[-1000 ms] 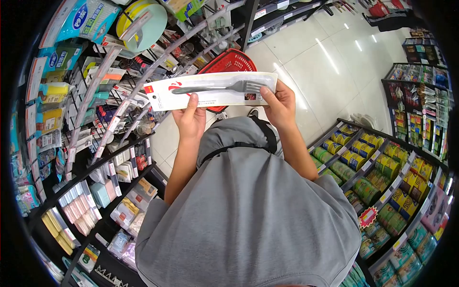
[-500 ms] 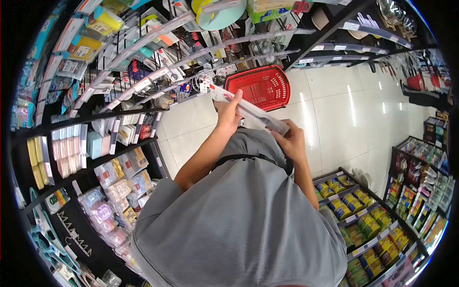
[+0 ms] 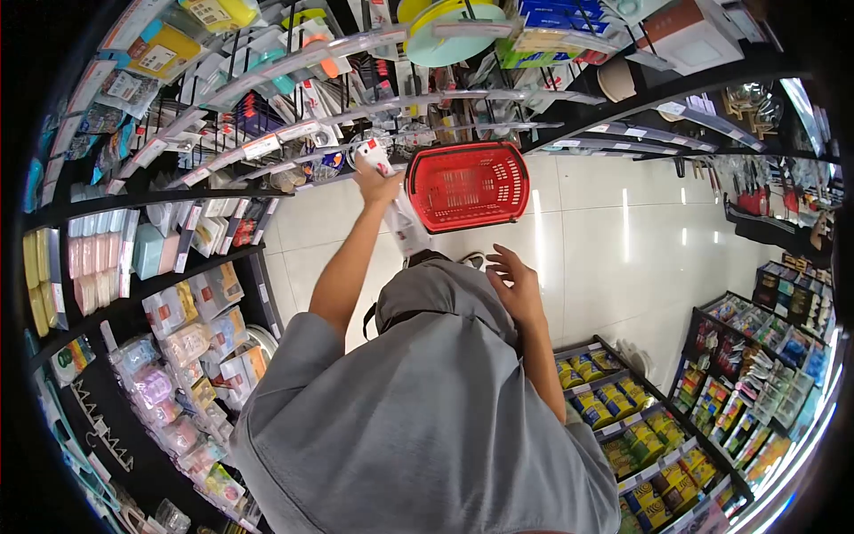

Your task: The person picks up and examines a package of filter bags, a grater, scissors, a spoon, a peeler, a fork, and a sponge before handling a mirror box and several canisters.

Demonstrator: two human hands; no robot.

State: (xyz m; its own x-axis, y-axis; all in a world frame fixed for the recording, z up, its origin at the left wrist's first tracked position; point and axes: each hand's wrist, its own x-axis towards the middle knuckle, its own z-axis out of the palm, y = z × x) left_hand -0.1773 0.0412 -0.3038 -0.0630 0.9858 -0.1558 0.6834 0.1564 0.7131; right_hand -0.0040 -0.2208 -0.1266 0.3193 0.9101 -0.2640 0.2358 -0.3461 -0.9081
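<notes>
Hold the long, flat white package [image 3: 407,224] pinched near its printed end in the left hand [image 3: 380,188], beside the red perforated plastic basket [image 3: 463,189]; leave the right hand [image 3: 519,289] free, fingers spread.

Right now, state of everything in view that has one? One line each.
White package: held near one end, outside the basket; seal unclear.
Left hand: closed on package.
Right hand: open, holding nothing.
Red basket: upright, top open.
Yellow packs: shelved in rows.
</notes>
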